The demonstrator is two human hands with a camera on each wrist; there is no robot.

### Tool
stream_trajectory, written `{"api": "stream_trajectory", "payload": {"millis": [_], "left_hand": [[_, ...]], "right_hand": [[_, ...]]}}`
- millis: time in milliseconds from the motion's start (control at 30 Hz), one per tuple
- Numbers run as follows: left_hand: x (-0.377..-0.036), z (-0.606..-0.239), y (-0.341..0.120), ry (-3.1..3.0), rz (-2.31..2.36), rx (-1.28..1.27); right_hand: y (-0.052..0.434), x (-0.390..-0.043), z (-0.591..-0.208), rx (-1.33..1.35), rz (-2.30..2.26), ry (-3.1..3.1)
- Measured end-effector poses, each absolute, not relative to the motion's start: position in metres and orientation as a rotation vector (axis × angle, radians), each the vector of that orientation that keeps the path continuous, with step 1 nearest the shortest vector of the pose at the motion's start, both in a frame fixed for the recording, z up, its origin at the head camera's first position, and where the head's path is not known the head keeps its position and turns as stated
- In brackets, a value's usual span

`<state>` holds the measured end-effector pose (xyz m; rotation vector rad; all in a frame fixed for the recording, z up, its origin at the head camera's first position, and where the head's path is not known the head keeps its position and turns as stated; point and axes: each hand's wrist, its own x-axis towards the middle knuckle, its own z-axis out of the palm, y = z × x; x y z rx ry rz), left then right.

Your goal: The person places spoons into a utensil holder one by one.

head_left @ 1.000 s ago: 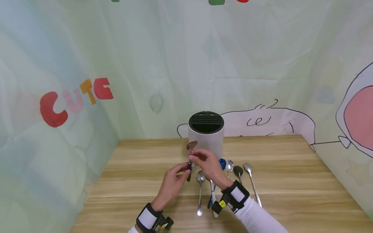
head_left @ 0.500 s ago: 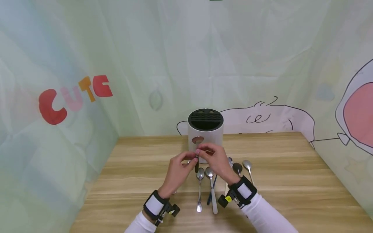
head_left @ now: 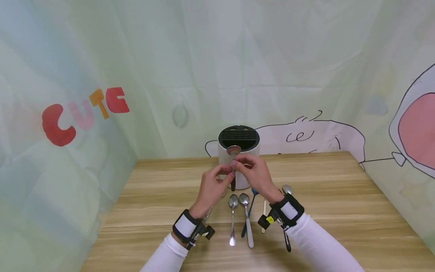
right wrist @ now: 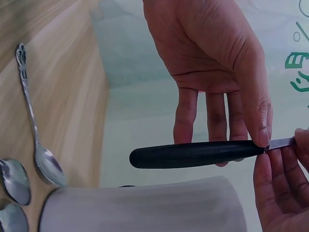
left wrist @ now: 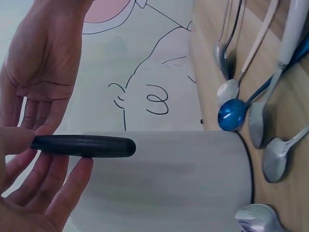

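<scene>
Upright in front of the white cylindrical holder with a slotted black top (head_left: 239,131) is a spoon with a dark handle (left wrist: 87,146) and a shiny, reddish-looking bowl (head_left: 233,150). My left hand (head_left: 211,186) pinches the handle near its upper end. Just above, my right hand (head_left: 255,173) pinches the metal neck between thumb and fingers. In the right wrist view the black handle (right wrist: 193,155) hangs past the left fingers, with a short strip of metal between the two hands. The bowl is outside both wrist views.
On the wooden table (head_left: 163,173) lie several spoons: a silver one (head_left: 233,203), a grey-handled one (head_left: 249,230), a blue one (head_left: 250,211). Another spoon (head_left: 287,189) is partly behind the right wrist. An ornate-handled spoon (right wrist: 47,164) lies left of the holder. Printed cloth hangs behind.
Both hands have moved up and slightly right with the spoon, toward the holder. Its bowl has risen from the holder's side to just below the black top. Both hands keep their pinch.
</scene>
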<state>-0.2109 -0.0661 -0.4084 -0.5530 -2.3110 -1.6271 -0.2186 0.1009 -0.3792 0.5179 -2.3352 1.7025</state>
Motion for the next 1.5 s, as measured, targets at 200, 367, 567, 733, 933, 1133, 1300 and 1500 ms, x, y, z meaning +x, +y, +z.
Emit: {"api": "stream_trajectory", "payload": {"millis": [200,367,567,733,933,1133,1300,1500], "left_hand": [[-0.22,-0.39,-0.062,-2.277,-1.585,-0.587],[-0.227,-0.376,-0.06,-2.261,-1.547,-0.621],[-0.235,-0.361,-0.06,-2.237,-1.494,-0.676],[-0.242,-0.348,-0.058,-2.219,-1.493,-0.699],[-0.252,-0.333,-0.054,-2.19,-1.48,-0.71],[-0.266,-0.323,-0.051,-2.173,-1.463,-0.703],[-0.275,-0.325,-0.049,-2.177,-1.467,-0.696],[-0.287,-0.331,-0.047,-2.19,-1.435,-0.657]], "right_hand": [[0.104,-0.228,-0.359,0.54,1.671,-2.287],[0.105,-0.233,-0.344,0.551,1.655,-2.247],[0.105,-0.239,-0.328,0.594,1.605,-2.201],[0.107,-0.244,-0.315,0.582,1.55,-2.197],[0.111,-0.251,-0.303,0.569,1.523,-2.185],[0.112,-0.264,-0.291,0.56,1.529,-2.167],[0.112,-0.273,-0.291,0.548,1.535,-2.179],[0.112,-0.284,-0.297,0.526,1.514,-2.198]]}}
